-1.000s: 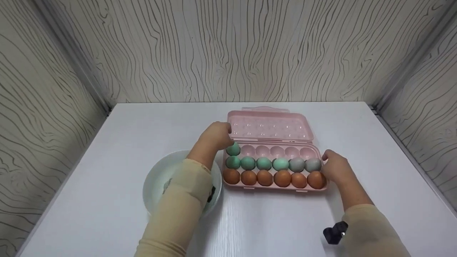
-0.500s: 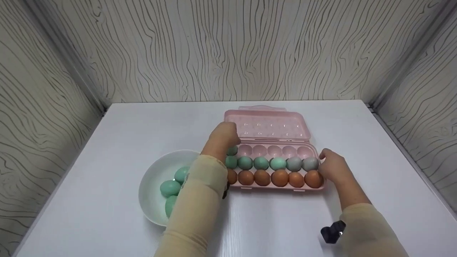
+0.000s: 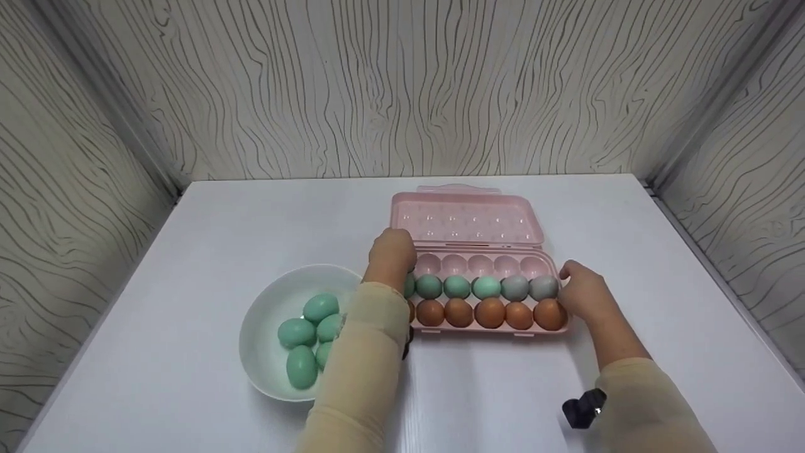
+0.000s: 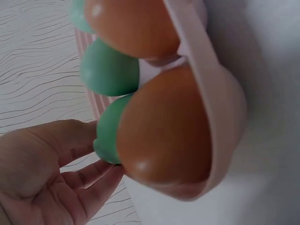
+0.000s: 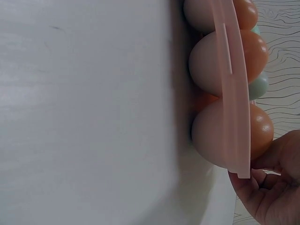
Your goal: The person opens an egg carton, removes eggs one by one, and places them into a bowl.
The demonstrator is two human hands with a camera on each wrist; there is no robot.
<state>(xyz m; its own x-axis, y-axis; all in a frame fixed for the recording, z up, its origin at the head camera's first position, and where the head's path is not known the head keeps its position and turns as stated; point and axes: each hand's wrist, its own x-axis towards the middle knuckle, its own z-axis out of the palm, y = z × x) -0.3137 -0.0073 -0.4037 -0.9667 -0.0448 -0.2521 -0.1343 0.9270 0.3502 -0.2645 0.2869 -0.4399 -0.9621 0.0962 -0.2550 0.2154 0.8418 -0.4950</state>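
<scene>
A pink egg carton (image 3: 481, 265) lies on the white table with its lid (image 3: 468, 217) folded back. Brown eggs (image 3: 490, 313) fill the near row, green and greyish eggs (image 3: 487, 287) the middle row. My left hand (image 3: 393, 251) covers the far row's left end. In the left wrist view, its thumb and fingers pinch a green egg (image 4: 104, 151), partly hidden behind a brown one. The other far-row cells hold nothing. At the carton's right end, my right hand (image 3: 583, 292) grips the rim, as the right wrist view (image 5: 274, 183) also shows.
A white bowl (image 3: 259, 314) holding several green eggs (image 3: 301, 366) stands left of the carton, partly behind my left sleeve. A black device (image 3: 583, 408) sits at my right wrist. Wood-patterned panels (image 3: 402, 88) rise behind the table and at both sides.
My left hand has shifted over the far-left cell and down, hiding the green egg there. Its forearm has swung right, uncovering the bowl's eggs. My right hand stays at the carton's end.
</scene>
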